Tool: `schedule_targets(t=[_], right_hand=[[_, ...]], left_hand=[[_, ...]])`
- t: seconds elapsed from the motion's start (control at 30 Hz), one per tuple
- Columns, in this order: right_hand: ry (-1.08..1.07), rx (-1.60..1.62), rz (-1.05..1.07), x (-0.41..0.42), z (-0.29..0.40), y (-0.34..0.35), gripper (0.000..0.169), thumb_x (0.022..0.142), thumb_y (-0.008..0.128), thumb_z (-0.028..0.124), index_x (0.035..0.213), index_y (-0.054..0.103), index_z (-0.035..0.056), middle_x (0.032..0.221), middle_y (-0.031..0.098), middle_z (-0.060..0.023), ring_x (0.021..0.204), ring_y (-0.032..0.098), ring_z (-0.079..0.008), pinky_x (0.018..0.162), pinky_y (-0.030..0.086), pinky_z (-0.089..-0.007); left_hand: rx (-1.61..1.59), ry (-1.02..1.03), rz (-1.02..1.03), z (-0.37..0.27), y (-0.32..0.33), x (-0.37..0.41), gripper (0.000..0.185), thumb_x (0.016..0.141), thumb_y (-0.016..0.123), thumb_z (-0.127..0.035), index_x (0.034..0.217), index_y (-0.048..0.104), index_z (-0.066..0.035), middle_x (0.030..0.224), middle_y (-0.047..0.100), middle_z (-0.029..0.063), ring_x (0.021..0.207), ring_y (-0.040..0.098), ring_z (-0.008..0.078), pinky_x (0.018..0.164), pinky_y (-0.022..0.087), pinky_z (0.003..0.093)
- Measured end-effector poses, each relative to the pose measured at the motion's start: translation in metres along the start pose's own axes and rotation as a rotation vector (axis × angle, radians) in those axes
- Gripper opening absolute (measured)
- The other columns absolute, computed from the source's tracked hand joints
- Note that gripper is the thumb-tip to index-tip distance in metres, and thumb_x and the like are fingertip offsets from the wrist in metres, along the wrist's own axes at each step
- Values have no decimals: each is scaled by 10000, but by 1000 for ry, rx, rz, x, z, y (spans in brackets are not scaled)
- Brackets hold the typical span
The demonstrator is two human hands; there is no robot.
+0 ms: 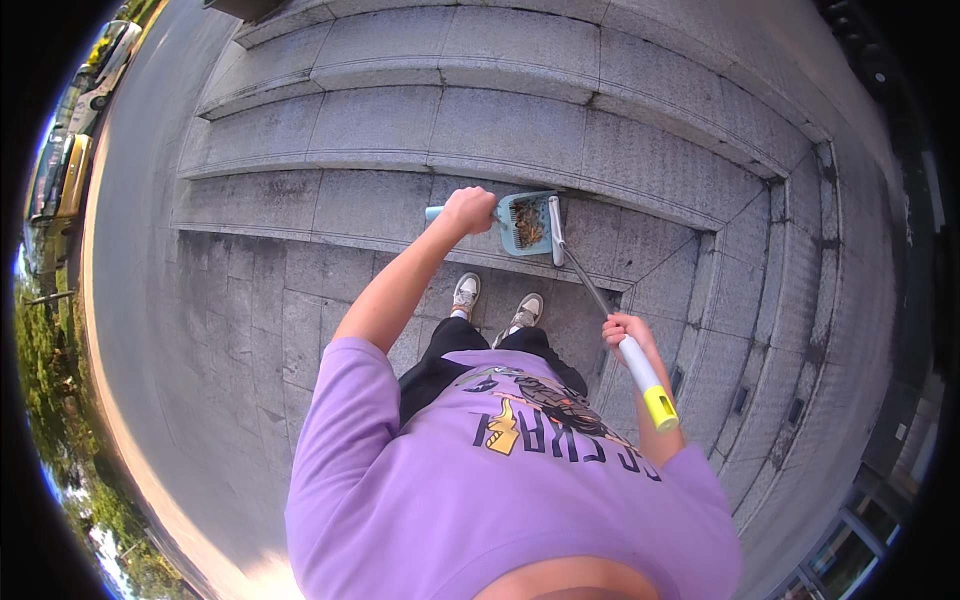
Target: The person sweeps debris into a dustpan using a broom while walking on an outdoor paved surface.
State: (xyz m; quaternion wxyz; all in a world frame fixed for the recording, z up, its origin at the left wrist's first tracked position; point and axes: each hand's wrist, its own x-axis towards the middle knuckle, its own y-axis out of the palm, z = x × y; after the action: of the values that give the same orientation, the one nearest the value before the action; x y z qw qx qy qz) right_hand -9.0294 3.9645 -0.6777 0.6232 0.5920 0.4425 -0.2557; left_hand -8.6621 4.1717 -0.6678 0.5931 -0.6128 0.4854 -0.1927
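My left hand (470, 210) is closed around the handle of a light blue plastic dustpan (512, 244), which lies on the lowest stone step. Brown dry debris (529, 223), perhaps leaf bits, is inside the pan, beside its comb-like teeth. In my right hand (628, 334) is the shaft of a broom (589, 281) with a grey pole and a white and yellow grip end. The broom's narrow white head (556, 231) stands across the open edge of the dustpan, at its right side. Whether head and pan touch is hard to tell.
Grey stone steps (510, 124) rise beyond the dustpan and curve round to the right. My shoes (466, 292) stand on the paving below the lowest step. A road (142, 300) with parked vehicles (67, 176) and trees runs along the left. A planter-like box (244, 6) is at the top left.
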Motion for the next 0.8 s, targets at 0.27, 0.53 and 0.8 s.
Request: schedule_targets(t=[0.27, 0.53, 0.8], right_hand=[[-38, 215, 87, 31, -25, 88, 157, 894, 437, 5, 747, 386, 26, 675, 457, -36, 506, 456, -80, 453, 433, -198], [-365, -386, -184, 181, -56, 95, 149, 802, 422, 33, 655, 439, 58, 579, 486, -56, 460, 478, -139, 432, 431, -271], [-387, -556, -270, 315, -177, 245, 71, 756, 469, -10, 715, 445, 43, 637, 488, -81, 503, 496, -195, 467, 449, -331]], left_hand=[[-119, -177, -111, 88, 14, -142, 221, 743, 692, -245, 812, 669, -37, 790, 663, 202, 786, 645, 397, 705, 523, 484], [-136, -271, -163, 220, 1, -240, 202, 717, 676, -207, 780, 680, -15, 799, 662, 219, 806, 648, 395, 722, 529, 482], [-144, -340, -192, 343, -25, -294, 186, 716, 665, -189, 777, 687, -15, 802, 660, 224, 797, 647, 402, 723, 530, 485]])
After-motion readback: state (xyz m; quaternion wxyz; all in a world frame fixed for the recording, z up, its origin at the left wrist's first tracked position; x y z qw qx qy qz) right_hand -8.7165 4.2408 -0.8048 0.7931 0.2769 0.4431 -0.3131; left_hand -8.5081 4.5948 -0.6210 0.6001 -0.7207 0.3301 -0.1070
